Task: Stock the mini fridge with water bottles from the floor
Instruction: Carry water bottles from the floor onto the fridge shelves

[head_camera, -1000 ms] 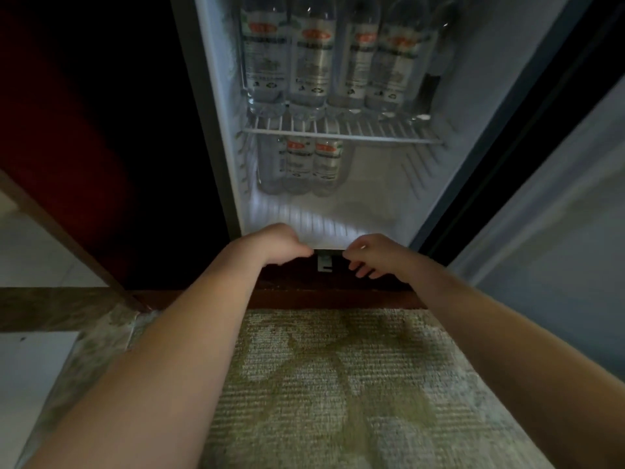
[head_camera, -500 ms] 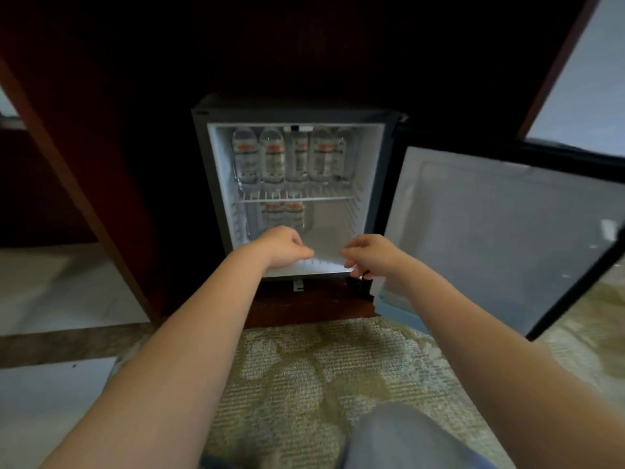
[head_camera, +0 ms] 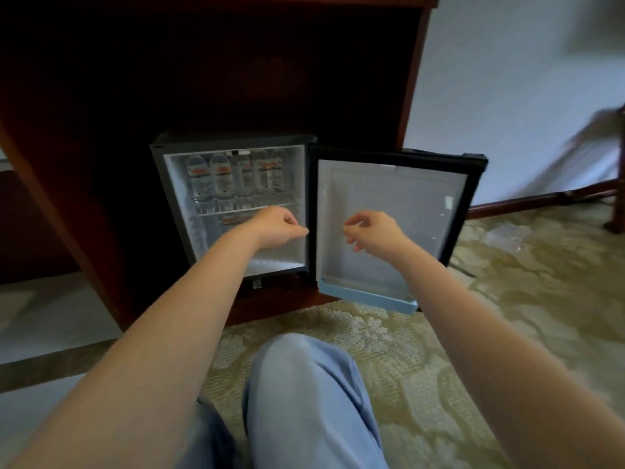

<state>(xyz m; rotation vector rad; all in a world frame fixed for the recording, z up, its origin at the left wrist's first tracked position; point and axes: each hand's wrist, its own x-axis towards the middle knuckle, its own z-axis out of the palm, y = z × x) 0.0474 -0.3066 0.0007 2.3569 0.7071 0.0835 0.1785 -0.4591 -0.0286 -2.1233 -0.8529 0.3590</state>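
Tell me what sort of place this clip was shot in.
Probably a hotel room: a mini fridge set into a dark wooden cabinet, rows of identical water bottles inside it, and patterned carpet on the floor.

Mini fridge (head_camera: 162,184) stands open, door (head_camera: 406,198) swung right. A row of bottles (head_camera: 233,179) stands on the upper shelf (head_camera: 243,208); more show below, partly hidden. Left hand (head_camera: 275,228) is curled and right hand (head_camera: 377,231) loosely curled. Both hold nothing, raised before the fridge.

Dark reddish-brown wooden cabinet (head_camera: 101,96) stood beside plain pale wall (head_camera: 507,79); beige floral-patterned carpet (head_camera: 507,316) adjoined smooth white floor (head_camera: 50,319) at left.
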